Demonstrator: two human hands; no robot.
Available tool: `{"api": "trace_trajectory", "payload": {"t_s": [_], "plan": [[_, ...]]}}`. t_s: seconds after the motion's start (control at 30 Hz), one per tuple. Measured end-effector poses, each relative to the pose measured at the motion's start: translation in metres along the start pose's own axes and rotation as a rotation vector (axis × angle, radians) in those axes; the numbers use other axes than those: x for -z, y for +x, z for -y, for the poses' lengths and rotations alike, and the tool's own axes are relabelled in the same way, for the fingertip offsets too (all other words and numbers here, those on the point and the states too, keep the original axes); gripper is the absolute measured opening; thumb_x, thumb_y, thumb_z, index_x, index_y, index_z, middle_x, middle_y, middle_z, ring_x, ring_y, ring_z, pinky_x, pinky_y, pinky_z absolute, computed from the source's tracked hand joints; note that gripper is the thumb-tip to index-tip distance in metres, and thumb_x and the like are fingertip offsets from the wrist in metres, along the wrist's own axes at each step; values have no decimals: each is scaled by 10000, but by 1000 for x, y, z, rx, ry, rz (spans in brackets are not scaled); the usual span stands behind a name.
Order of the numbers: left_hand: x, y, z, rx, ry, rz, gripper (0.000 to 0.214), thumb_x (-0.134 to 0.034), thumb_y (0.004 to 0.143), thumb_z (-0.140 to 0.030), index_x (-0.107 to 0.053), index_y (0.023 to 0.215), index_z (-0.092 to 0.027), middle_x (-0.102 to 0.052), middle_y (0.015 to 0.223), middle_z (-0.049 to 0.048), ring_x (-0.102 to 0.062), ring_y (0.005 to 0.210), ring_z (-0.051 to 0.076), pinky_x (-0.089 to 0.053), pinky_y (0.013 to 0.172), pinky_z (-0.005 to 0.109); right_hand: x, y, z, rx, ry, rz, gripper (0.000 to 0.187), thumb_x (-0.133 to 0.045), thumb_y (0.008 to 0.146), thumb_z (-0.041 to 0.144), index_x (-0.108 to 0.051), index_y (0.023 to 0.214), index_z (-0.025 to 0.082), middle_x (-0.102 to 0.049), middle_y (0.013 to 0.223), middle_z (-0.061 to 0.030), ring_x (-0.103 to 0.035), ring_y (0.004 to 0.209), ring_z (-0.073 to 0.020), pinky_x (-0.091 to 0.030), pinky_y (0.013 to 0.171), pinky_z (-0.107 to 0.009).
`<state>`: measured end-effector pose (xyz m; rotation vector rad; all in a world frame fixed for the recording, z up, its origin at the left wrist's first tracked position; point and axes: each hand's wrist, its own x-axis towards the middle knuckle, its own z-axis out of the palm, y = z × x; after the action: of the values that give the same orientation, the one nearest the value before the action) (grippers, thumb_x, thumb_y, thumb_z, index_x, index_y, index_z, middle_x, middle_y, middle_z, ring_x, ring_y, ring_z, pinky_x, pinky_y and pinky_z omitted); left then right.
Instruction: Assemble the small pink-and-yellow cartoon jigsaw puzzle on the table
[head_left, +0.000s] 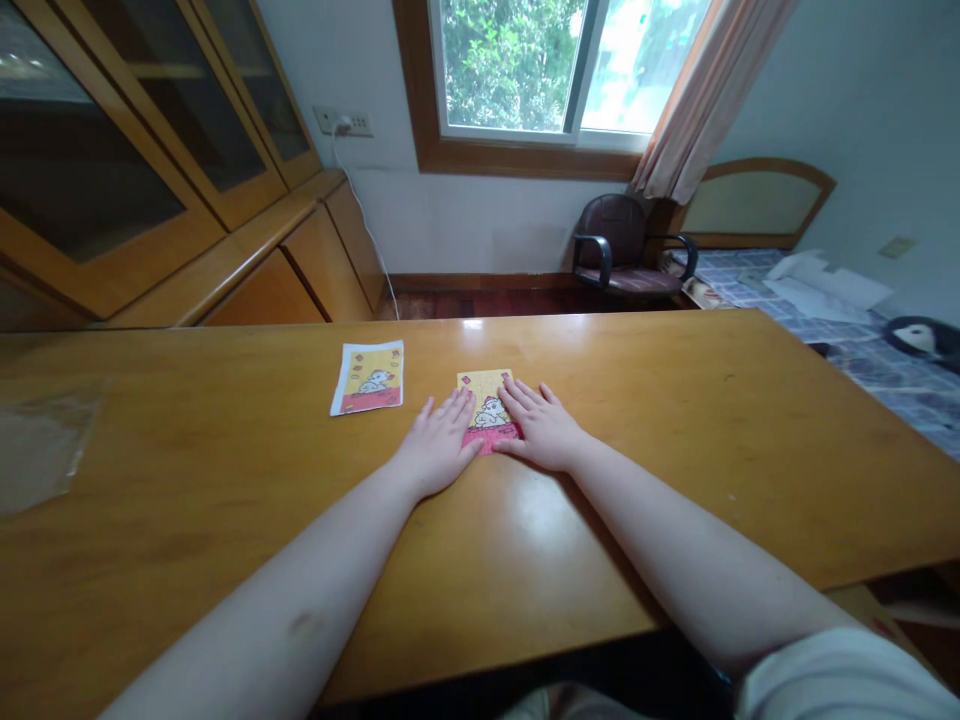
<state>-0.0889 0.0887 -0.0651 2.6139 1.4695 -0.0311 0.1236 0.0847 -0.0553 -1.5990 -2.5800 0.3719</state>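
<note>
A small assembled jigsaw puzzle [491,412] lies flat on the wooden table, yellow above and pink below, with a white cartoon animal in the middle. My left hand [441,440] rests along its left edge, fingers stretched out and covering part of that side. On the opposite edge lies my right hand [541,428], flat with fingers spread, its fingertips over the puzzle's right side. Both thumbs point inward near the bottom edge. To the left, apart from my hands, a white-bordered picture card [369,378] shows a matching design.
The glossy wooden table [262,470] stretches wide on both sides. A clear plastic bag [41,450] lies at its left end. Beyond stand a glass-door cabinet [300,262], a dark armchair [626,245] by the window and a bed [862,345] with a checked cover.
</note>
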Motion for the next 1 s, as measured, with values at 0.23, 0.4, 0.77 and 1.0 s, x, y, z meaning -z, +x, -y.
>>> {"api": "trace_trajectory", "payload": {"t_s": [0.23, 0.4, 0.77, 1.0], "plan": [[3, -6, -1, 27, -33, -82, 733, -266, 923, -539, -183, 1504, -99, -171, 1572, 109, -147, 1452, 228, -129, 1185, 424, 2, -1, -8, -87, 253, -134, 908, -468, 827, 650, -168, 1514, 137, -146, 1563, -170, -192, 1436, -268, -196, 1148, -463], [6, -17, -6, 117, -22, -103, 784, -285, 905, -568, -119, 1513, -101, -97, 1582, 131, -101, 1458, 246, -91, 1188, 426, 3, -20, -11, -103, 176, -82, 1038, -501, 769, 705, -117, 1516, 94, -68, 1568, -193, -80, 1452, -292, -115, 1164, -484], [-17, -30, -16, 226, 1, -114, 1092, -383, 757, -763, -22, 1511, -61, -37, 1575, 194, -18, 1457, 310, -50, 1172, 489, -13, -37, -16, -120, -75, -107, 1123, -375, 744, 808, -86, 1509, 39, -30, 1568, -184, -13, 1456, -277, -48, 1175, -458], [-15, -26, -16, 229, 31, -46, 1098, -314, 743, -814, -167, 1492, -24, -128, 1557, 222, -87, 1451, 329, -105, 1165, 489, -15, -34, -17, -93, -94, -32, 1071, -291, 768, 810, -160, 1502, 41, -144, 1560, -176, -87, 1454, -276, -96, 1168, -467]]}}
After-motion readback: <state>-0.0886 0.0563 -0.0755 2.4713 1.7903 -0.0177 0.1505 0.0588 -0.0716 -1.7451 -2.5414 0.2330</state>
